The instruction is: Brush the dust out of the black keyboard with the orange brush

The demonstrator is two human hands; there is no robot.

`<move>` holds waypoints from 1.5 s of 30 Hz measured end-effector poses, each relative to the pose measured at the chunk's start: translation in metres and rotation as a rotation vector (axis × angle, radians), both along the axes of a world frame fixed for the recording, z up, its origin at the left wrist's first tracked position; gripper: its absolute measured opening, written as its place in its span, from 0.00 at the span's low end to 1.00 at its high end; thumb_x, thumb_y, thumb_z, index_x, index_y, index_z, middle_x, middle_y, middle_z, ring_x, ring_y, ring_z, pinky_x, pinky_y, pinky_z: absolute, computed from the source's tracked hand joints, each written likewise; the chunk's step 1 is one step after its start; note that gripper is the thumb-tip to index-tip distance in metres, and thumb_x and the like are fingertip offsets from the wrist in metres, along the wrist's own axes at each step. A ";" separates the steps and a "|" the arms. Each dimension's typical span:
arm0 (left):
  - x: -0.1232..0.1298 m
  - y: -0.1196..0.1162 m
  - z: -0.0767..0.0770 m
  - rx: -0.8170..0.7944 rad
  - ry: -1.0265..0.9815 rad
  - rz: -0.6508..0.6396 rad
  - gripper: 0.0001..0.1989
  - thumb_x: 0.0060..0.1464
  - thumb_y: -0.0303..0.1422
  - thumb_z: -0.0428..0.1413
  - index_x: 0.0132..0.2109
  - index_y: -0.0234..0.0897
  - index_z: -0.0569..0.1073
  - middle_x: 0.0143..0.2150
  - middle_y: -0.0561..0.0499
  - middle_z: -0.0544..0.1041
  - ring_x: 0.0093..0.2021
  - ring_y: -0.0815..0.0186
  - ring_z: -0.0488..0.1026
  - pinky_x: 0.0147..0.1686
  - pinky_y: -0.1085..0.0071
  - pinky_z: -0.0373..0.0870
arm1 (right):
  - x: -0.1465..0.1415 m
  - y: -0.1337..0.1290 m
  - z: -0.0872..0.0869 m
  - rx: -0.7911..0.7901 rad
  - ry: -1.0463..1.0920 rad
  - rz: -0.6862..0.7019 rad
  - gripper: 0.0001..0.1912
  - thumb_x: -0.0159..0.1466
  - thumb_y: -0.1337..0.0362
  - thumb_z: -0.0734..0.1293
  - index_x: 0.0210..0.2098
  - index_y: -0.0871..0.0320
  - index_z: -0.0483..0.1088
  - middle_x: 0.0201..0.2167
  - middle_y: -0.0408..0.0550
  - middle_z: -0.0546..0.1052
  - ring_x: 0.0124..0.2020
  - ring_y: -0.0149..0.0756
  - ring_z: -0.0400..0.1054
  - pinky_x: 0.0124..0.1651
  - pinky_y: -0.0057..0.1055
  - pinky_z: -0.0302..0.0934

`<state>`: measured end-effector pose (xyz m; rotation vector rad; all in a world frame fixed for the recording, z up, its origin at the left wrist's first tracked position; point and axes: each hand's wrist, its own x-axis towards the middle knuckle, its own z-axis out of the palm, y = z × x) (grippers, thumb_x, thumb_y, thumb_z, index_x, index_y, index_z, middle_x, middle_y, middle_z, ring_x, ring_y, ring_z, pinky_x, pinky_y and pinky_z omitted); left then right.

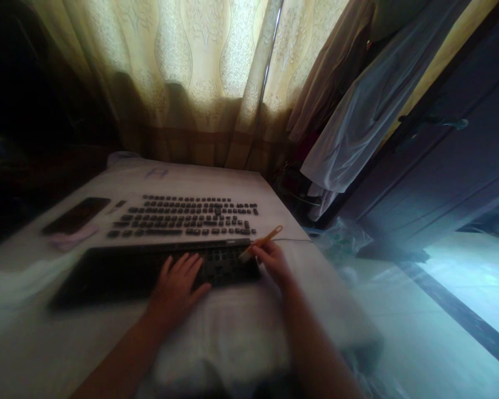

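A black keyboard base (120, 271) with its keycaps taken off lies across the cloth-covered table. My left hand (178, 285) rests flat on its middle, fingers spread, holding nothing. Closed around a small brush (269, 236) with an orange-brown handle, my right hand (274, 260) is at the base's right end. The pale bristles point down at the bare key sockets there and seem to touch them. Behind the base, loose black keycaps (178, 209) are laid out in rows like a keyboard's layout.
A dark phone (77, 215) lies at the left, beside a crumpled pink cloth (72, 237). The keyboard's cable (293, 240) runs off the table's right edge. Curtains (208, 66) hang behind the table, and light garments (353, 127) hang at the right near a door (444, 144).
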<state>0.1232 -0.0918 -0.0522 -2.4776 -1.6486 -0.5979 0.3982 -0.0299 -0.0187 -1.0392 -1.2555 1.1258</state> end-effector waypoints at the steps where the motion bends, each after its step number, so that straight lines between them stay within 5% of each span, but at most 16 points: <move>1: 0.000 0.000 0.000 0.003 -0.002 0.001 0.32 0.64 0.54 0.42 0.64 0.39 0.69 0.64 0.41 0.72 0.65 0.47 0.67 0.65 0.41 0.54 | 0.000 0.001 -0.001 0.003 0.002 -0.008 0.10 0.50 0.58 0.76 0.29 0.54 0.76 0.23 0.42 0.79 0.24 0.35 0.71 0.27 0.29 0.65; 10: 0.000 -0.001 0.005 -0.015 0.003 -0.003 0.31 0.64 0.53 0.45 0.63 0.39 0.69 0.64 0.42 0.73 0.65 0.48 0.67 0.65 0.42 0.56 | -0.017 -0.008 -0.003 0.010 -0.029 0.059 0.07 0.50 0.61 0.76 0.29 0.53 0.78 0.26 0.42 0.81 0.30 0.37 0.75 0.37 0.34 0.69; 23: 0.001 -0.001 0.004 -0.021 0.019 0.006 0.33 0.64 0.54 0.43 0.63 0.35 0.70 0.64 0.41 0.72 0.65 0.47 0.67 0.65 0.41 0.57 | -0.013 -0.005 -0.007 0.020 -0.047 0.068 0.06 0.52 0.61 0.75 0.30 0.53 0.77 0.27 0.42 0.81 0.30 0.37 0.75 0.38 0.34 0.69; 37: 0.001 -0.001 0.005 -0.005 0.034 0.015 0.30 0.64 0.52 0.45 0.63 0.37 0.70 0.64 0.42 0.73 0.65 0.49 0.66 0.65 0.44 0.57 | -0.015 -0.003 -0.010 0.007 -0.064 0.097 0.09 0.51 0.60 0.74 0.30 0.56 0.75 0.25 0.42 0.79 0.27 0.35 0.73 0.34 0.33 0.68; 45: 0.001 -0.001 0.004 0.084 0.026 -0.020 0.29 0.64 0.50 0.48 0.61 0.35 0.71 0.62 0.40 0.75 0.63 0.47 0.69 0.62 0.42 0.61 | -0.006 -0.002 -0.004 0.004 -0.010 0.000 0.13 0.50 0.56 0.74 0.30 0.57 0.74 0.24 0.43 0.78 0.23 0.33 0.70 0.26 0.29 0.63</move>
